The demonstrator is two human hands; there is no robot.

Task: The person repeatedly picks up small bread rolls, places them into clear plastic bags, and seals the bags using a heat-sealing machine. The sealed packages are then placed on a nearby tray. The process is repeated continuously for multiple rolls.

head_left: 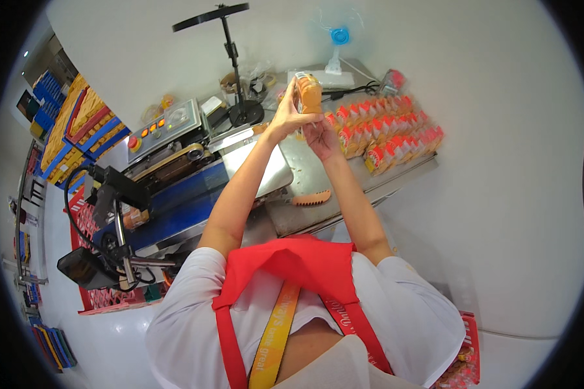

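Orange packet (308,93), frame top centre: your left hand (285,115) & right hand (320,138) both grip it above the worktop (298,172).

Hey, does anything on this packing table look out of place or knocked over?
One thing: a single orange packet lies alone on the bare metal table, apart from the neat rows of red-and-orange packets at the right. Both the left hand and right hand hold up another packet. Nothing looks spilled or damaged.
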